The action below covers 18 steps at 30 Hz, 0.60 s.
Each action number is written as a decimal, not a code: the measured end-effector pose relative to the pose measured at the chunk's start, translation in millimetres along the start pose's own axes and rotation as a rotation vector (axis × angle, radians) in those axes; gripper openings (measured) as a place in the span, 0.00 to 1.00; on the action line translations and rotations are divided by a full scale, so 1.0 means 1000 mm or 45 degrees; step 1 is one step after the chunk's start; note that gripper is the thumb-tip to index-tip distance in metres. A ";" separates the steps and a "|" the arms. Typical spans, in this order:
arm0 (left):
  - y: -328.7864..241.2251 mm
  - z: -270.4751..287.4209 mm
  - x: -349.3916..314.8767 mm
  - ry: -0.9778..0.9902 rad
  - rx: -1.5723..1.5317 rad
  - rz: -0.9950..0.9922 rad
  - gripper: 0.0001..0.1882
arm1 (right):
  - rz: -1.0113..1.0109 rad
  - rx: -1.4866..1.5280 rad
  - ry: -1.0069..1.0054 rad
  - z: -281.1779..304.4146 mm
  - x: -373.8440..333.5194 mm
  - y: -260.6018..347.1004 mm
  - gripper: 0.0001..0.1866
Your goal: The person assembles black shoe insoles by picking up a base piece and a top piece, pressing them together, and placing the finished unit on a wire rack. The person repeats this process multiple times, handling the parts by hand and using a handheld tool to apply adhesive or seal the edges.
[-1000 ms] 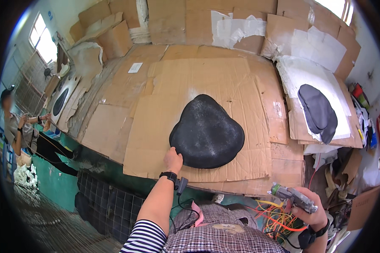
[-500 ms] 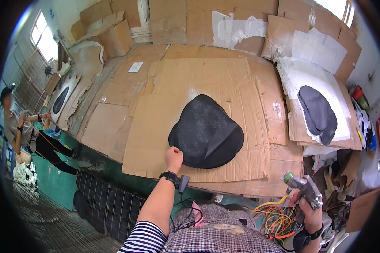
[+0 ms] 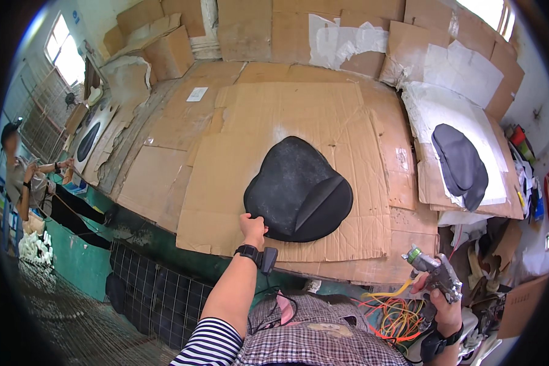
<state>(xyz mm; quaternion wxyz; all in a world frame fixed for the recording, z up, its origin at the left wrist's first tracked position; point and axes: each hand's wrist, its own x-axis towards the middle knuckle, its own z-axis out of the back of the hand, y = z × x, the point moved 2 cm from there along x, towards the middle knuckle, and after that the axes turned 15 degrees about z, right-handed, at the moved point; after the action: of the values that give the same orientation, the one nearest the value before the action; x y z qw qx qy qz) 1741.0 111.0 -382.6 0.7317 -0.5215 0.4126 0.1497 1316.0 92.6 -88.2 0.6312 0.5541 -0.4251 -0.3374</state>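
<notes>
A black, rounded three-lobed cover piece [image 3: 280, 183], shaped like a wide saddle, lies on a cardboard sheet in front of me. Its upper face has whitish dusting, and a smooth flap is folded over at its lower right. My left hand [image 3: 253, 230] is closed on the piece's lower left edge, fingertips pinching the rim. Off to the right, my right hand [image 3: 447, 312] grips a metal spray gun [image 3: 436, 272] with a green ring near its nozzle, held away from the black piece. The nozzle end points up and left.
Cardboard [image 3: 226, 165] covers the bench and the wall behind. Another black piece [image 3: 459, 165] rests on a white-topped board at right. Tangled orange and yellow hoses [image 3: 399, 317] hang below the bench. A wire rack [image 3: 158, 299] stands lower left; a person [image 3: 27, 177] works farther left.
My left hand has shifted slightly right along the rim. The flap on the black piece now shows a sharper raised fold. The spray gun has moved slightly left.
</notes>
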 end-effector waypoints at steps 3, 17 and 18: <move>0.000 -0.004 -0.004 -0.055 -0.083 -0.021 0.19 | -0.005 -0.071 0.097 0.006 0.002 -0.005 0.38; -0.106 0.034 -0.145 1.148 -0.779 -0.460 0.18 | 0.055 -0.365 0.010 0.036 0.091 -0.146 0.26; -0.108 0.047 -0.156 1.131 -0.822 -0.453 0.19 | 0.072 -0.431 -0.042 0.036 0.102 -0.172 0.26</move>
<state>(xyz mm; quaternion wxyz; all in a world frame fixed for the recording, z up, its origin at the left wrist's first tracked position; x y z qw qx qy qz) 1736.1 141.2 -189.9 0.3059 -0.7927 0.5195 -0.0908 1333.5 -41.1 -240.0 0.7176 0.4221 -0.3881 -0.3953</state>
